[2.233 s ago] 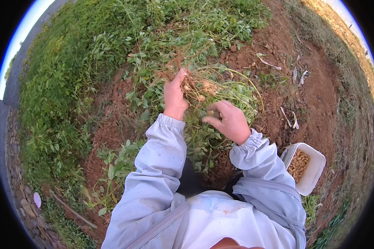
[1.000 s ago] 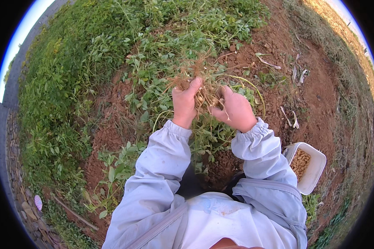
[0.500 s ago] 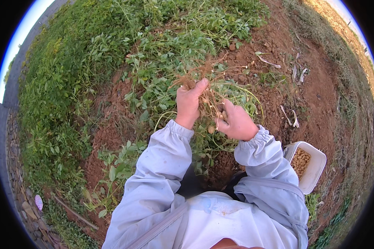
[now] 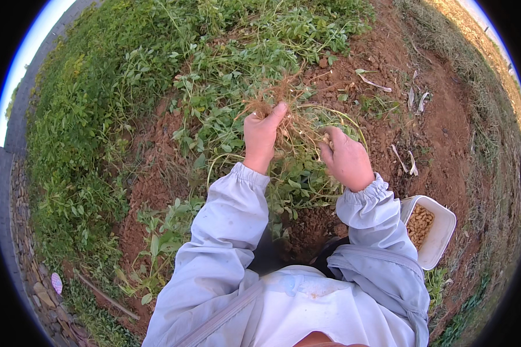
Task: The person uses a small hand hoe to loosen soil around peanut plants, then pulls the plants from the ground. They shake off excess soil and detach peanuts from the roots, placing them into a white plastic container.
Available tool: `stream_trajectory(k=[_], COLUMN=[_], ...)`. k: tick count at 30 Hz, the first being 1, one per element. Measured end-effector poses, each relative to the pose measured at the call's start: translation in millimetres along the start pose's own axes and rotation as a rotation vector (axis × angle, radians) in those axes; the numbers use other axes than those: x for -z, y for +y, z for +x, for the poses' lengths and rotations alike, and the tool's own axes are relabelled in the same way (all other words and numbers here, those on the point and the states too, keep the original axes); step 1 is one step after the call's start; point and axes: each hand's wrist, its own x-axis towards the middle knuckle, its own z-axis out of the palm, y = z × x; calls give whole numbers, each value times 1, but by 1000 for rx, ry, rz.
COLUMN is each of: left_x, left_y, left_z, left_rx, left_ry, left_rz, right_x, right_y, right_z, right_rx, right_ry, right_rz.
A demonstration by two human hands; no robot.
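My left hand (image 4: 261,136) is closed round the root end of a peanut plant, whose brown, stringy roots (image 4: 283,95) fan out above the thumb. Its green leafy stems (image 4: 301,179) hang below and to the right. Just right of the roots, my right hand (image 4: 348,157) is closed, with pale peanuts (image 4: 326,139) showing at its thumb and fingertips. How many it holds is hidden by the fingers. By my right forearm stands a white bucket (image 4: 441,237) with a heap of picked peanuts (image 4: 419,226) inside.
Leafy green plants (image 4: 81,150) cover the ground to the left and ahead. Reddish soil (image 4: 382,58) runs along the right, with dry pale husks (image 4: 412,163) on it. A stick (image 4: 107,296) and a stone edging (image 4: 43,295) lie at lower left.
My right hand has moved right, away from the roots, with peanuts in its fingers. My left hand keeps its hold on the plant, nearly in the same place.
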Motion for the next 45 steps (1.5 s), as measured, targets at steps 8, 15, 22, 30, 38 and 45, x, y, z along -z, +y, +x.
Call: stream_trajectory(k=[8, 15, 22, 30, 38, 45], left_x=[0, -1, -2, 8, 51, 12], left_y=[-12, -15, -12, -5, -26, -25], left_z=[-5, -6, 3, 18, 58, 37], left_rx=[44, 83, 91, 74, 172, 83], left_ry=[-24, 16, 87, 183, 317, 88], left_rz=[77, -15, -136, -170, -365, -69], right_x=[-9, -18, -57, -76, -17, 8], right_y=[0, 5, -5, -9, 30, 13], right_z=[-12, -17, -33, -71, -125, -86], right_rx=[29, -355, -606, -703, -775, -679], right_ry=[-492, -758, -717, -546, -181, -199], right_rz=[78, 1051, 1723, 2197, 2298, 1702])
